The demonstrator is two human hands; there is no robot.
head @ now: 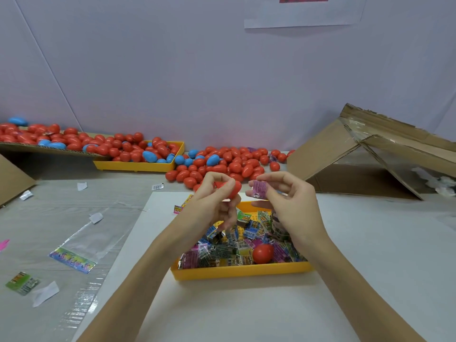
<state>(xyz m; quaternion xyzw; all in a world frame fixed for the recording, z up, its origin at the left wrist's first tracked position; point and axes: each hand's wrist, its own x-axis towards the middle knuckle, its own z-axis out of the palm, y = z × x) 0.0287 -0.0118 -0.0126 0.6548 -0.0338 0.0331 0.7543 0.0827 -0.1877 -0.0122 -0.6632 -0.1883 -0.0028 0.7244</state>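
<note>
At frame centre, your left hand [217, 196] grips a red plastic egg [233, 190]. Your right hand [286, 201] pinches a pink packet [259, 190] just beside it, not yet inside. Many packets wait in the yellow tray [241, 271] below. Closed eggs [234, 165], likely filled, heap behind.

A pink packet [259, 189], pinched in the right hand [283, 206], carries a single digit on a white patch, readable as 6 or 9. The same digit shows on a second packet [272, 241] toward 3 o'clock in the yellow tray [241, 271]. Barcodes on neighbouring packets are too small to read, as is the wall sheet [304, 11] at 12 o'clock.
</note>
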